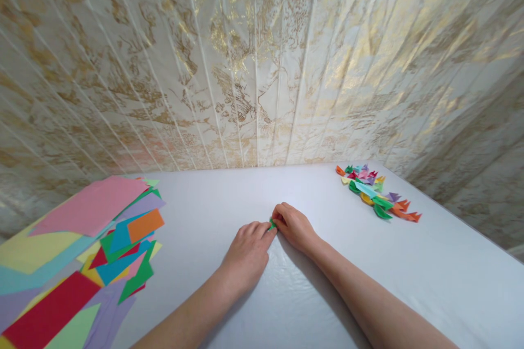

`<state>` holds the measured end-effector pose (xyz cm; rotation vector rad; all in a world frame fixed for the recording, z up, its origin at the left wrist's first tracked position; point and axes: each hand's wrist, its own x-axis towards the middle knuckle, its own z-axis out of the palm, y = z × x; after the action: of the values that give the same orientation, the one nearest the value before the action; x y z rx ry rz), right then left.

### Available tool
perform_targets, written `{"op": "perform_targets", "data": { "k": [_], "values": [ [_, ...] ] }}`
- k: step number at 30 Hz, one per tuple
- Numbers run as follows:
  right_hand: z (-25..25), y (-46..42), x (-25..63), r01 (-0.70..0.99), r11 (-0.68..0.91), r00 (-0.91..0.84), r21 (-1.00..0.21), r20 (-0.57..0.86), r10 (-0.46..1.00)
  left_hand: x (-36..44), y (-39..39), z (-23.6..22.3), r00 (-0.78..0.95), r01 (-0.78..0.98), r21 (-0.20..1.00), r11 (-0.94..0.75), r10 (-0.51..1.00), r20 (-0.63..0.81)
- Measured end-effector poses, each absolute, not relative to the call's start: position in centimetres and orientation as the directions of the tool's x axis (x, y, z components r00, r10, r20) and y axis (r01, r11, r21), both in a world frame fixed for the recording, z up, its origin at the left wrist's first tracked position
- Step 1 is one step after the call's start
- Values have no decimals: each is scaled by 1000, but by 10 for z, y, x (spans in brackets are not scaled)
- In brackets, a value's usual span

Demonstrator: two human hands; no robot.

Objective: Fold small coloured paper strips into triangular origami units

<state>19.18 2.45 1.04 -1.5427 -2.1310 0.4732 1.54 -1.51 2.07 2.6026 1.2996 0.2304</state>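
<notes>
Between my two hands, near the middle of the white table, is a small piece of green paper. It is mostly covered by my fingers, so its folded shape cannot be made out. My left hand lies low over the table, fingers together, with the thumb and fingertips pressed on the paper's left side. On the other side, my right hand is curled, its fingers pinching the paper's right end.
Sheets and cut pieces of coloured paper are spread at the left, among them a pink sheet, a red strip and an orange piece. Several small folded paper shapes lie at the back right. A gold-patterned curtain hangs behind.
</notes>
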Motion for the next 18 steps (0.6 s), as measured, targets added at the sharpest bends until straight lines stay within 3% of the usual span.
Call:
{"op": "perform_targets", "data": {
  "k": [4, 7, 13, 18],
  "values": [
    [15, 24, 200, 718, 323, -276, -617, 173, 945, 20, -18, 21, 591, 784, 212, -583, 806, 29],
    [26, 19, 205, 725, 333, -334, -603, 115, 936, 21, -20, 20, 594, 787, 183, -589, 804, 33],
    [44, 1, 195, 856, 394, -422, -336, -12, 907, 22, -21, 15, 590, 787, 160, -596, 803, 89],
    [43, -6, 188, 899, 407, -417, -158, -36, 908, 23, -21, 17, 584, 792, 158, -589, 807, 86]
  ]
}}
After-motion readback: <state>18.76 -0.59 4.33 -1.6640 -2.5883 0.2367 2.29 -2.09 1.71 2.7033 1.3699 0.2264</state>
